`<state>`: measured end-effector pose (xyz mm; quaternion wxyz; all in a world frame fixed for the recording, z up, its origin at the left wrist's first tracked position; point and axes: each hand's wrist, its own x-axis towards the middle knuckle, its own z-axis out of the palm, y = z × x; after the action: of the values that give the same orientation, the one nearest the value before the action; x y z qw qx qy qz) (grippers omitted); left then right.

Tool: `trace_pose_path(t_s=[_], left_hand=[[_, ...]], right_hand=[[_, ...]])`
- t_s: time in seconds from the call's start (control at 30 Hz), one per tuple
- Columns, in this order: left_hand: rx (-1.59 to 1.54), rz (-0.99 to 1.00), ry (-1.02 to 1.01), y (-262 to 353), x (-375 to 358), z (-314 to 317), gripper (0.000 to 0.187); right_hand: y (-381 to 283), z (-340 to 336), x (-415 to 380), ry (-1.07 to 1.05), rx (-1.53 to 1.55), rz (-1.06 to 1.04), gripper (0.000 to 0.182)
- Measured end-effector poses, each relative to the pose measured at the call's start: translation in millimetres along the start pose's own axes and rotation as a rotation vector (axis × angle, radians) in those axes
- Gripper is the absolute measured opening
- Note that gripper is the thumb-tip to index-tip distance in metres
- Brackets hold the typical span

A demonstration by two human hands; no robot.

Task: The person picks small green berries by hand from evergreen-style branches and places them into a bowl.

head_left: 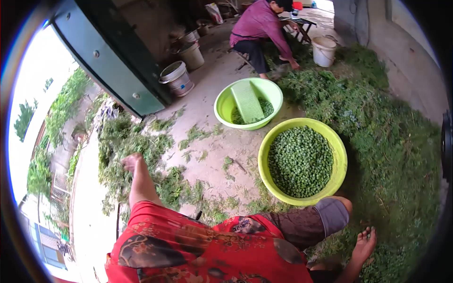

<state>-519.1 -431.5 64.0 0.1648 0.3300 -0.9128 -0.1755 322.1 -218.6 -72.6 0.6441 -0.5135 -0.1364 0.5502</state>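
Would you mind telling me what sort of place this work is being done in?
Probably a rural farmyard by an open gate. Heaps of cut green plants cover the bare concrete floor, two green basins hold picked green pods, and another person crouches sorting plants beside buckets. The left hand reaches into the plants.

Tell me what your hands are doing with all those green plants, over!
Left hand stretched out over the cut greenery, grip unclear. Right hand out of view. Full basin of green pods sits beside the knee. Nothing blocking the reach.
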Motion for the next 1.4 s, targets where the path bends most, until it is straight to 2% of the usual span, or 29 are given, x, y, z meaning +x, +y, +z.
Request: trace_pose_path(t_s=[0.03, 0.07, 0.1, 0.13, 0.17, 0.2, 0.23, 0.3, 0.33, 0.37, 0.4, 0.47, 0.5, 0.53, 0.6, 0.63, 0.8, 0.83, 0.9, 0.93, 0.97, 1.03, 1.13, 1.17, 1.27, 1.3, 1.33, 1.37, 1.4], left_hand=[[-0.07, 0.138, -0.065, -21.3, 7.1, 58.5, 0.039], [0.012, 0.194, -0.319, -32.6, -9.6, 101.5, 0.025], [-0.013, 0.471, -0.492, -51.0, -64.4, 103.8, 0.02], [-0.045, 0.753, -0.661, -65.7, -123.3, 106.5, 0.021], [0.321, 0.862, -0.935, -70.0, -160.6, 133.4, 0.024], [0.463, 1.262, -1.002, -84.2, -199.1, 154.9, 0.03], [0.439, 1.566, -1.114, -94.6, -242.0, 135.5, 0.041], [0.539, 1.69, -1.468, -100.8, -305.6, 103.9, 0.05], [0.694, 1.525, -1.628, -103.5, -330.2, 100.5, 0.049], [0.721, 1.539, -1.665, -99.6, -345.3, 74.6, 0.048], [0.659, 1.76, -1.581, -110.4, -356.6, 101.0, 0.045], [0.66, 1.873, -1.51, -107.8, -369.6, 92.3, 0.044], [0.662, 1.998, -1.432, -106.6, -375.6, 89.1, 0.044], [0.678, 1.981, -1.448, -106.2, -378.0, 94.7, 0.044], [0.604, 2.009, -1.457, -94.2, -383.8, 66.6, 0.044], [0.522, 2.093, -1.43, -94.7, -389.4, 78.3, 0.043], [0.255, 2.104, -1.379, -62.1, -445.2, 43.6, 0.021], [-0.059, 2.261, -1.45, -57.7, -462.1, 43.3, 0.018], [0.002, 1.979, -1.855, -46.7, -508.5, -15.5, 0.013], [0.002, 1.884, -1.953, -50.1, -537.3, -50.9, 0.011], [0.016, 1.775, -2.033, -52.9, -563.5, -81.7, 0.01], [-0.16, 1.819, -2.196, -72.2, -614.7, -137.0, 0.007], [-0.198, 2.082, -2.284, -118.4, -683.8, -198.9, 0.007], [-0.323, 2.318, -2.254, -137.4, -702.3, -217.7, 0.01], [-0.614, 2.894, -1.835, -199.5, -749.4, -221.8, 0.01], [-0.447, 3.109, -1.615, -218.4, -759.2, -220.0, 0.009], [-0.084, 3.324, -1.402, -231.9, -766.0, -223.0, 0.024], [0.057, 3.14, -1.79, -245.2, -773.0, -212.5, 0.026], [0.09, 3.139, -1.807, -258.0, -775.3, -202.3, 0.026]], right_hand=[[5.1, -3.1, 4.8, -0.029, -0.017, 0.008, 0.021], [11.7, -6.6, 10.0, -0.009, -0.026, 0.012, 0.023], [15.8, -10.8, 12.8, 0.017, -0.032, 0.015, 0.025], [17.6, -13.6, 14.7, 0.002, 0.004, 0.046, 0.029], [18.8, -20.9, 19.6, -0.019, -0.006, 0.051, 0.029], [16.9, -29.5, 25.3, -0.059, -0.013, 0.065, 0.028], [13.0, -31.7, 29.7, -0.097, -0.023, 0.08, 0.027], [-0.6, -3.9, 24.5, -0.033, -0.069, 0.079, 0.02], [-4.6, 4.8, 31.0, -0.018, -0.103, 0.035, 0.023], [-8.7, 16.3, 35.2, -0.001, -0.132, -0.011, 0.025], [-15.8, 45.5, 29.7, 0.009, -0.209, -0.119, 0.031], [-34.4, 119.9, -5.3, -0.198, -0.433, -0.249, 0.042], [-41.0, 161.6, -35.0, -0.351, -0.422, -0.196, 0.047], [-46.6, 195.2, -58.8, -0.489, -0.411, -0.147, 0.052], [-58.8, 209.4, -66.5, -0.552, -0.554, -0.266, 0.055], [-65.7, 211.6, -71.7, -0.469, -0.565, -0.346, 0.051], [-88.8, 139.6, -51.5, -0.151, -0.458, -0.413, 0.03], [-87.5, 119.0, -46.9, -0.098, -0.459, -0.388, 0.027], [-81.8, 83.7, -41.9, -0.005, -0.658, -0.355, 0.021], [-70.2, 56.3, -29.2, -0.025, -0.886, -0.392, 0.024], [-55.2, 29.9, -19.6, -0.013, -1.187, -0.579, 0.025], [-52.2, 5.2, -23.4, -0.03, -1.452, -0.326, 0.025], [-45.3, -54.6, 4.2, 0.024, -1.511, -0.2, 0.024], [-48.2, -76.6, 18.4, 0.044, -1.505, -0.197, 0.024], [-74.2, -145.4, 60.3, 0.195, -1.611, -0.08, 0.028], [-86.6, -163.2, 71.3, 0.263, -1.599, -0.084, 0.029], [-98.9, -181.4, 82.7, 0.343, -1.508, -0.035, 0.032], [-111.1, -196.4, 94.5, 0.422, -1.415, 0.013, 0.035], [-125.3, -203.2, 102.9, 0.528, -1.305, 0.022, 0.037]])
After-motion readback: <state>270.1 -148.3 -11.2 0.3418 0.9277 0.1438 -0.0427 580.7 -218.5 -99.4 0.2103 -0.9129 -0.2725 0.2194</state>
